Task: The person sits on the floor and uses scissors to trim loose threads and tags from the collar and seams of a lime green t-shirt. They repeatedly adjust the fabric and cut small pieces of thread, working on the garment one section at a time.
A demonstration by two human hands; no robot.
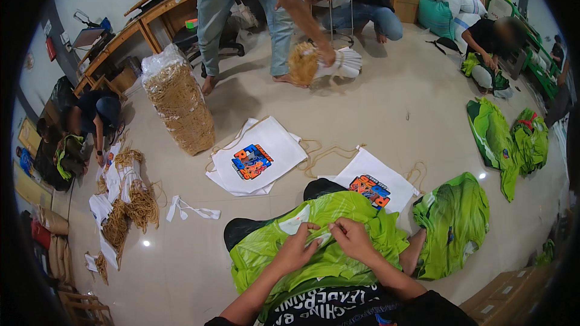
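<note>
A bright green jersey (253, 258) is spread over my lap, with white patches near its middle. My left hand (297, 248) rests on it, thumb and fingers around a fold of the cloth. Close by on the right, my right hand (353, 239) has its fingertips drawn together just over the fabric; anything thin between them is too small to tell. Beyond my knees lies a white drawstring bag (369, 176) with a colourful print, partly covered by the jersey. Another green jersey (453, 226) lies on the floor beside my right leg.
Printed white drawstring bags (258, 158) are stacked ahead, near a plastic-wrapped bundle of tan cord (179, 99). More corded bags (122, 190) lie left, with a white strap (192, 209) nearby. A standing person (244, 13) reaches to a bundled stack (344, 63). Green jerseys (494, 135) lie right.
</note>
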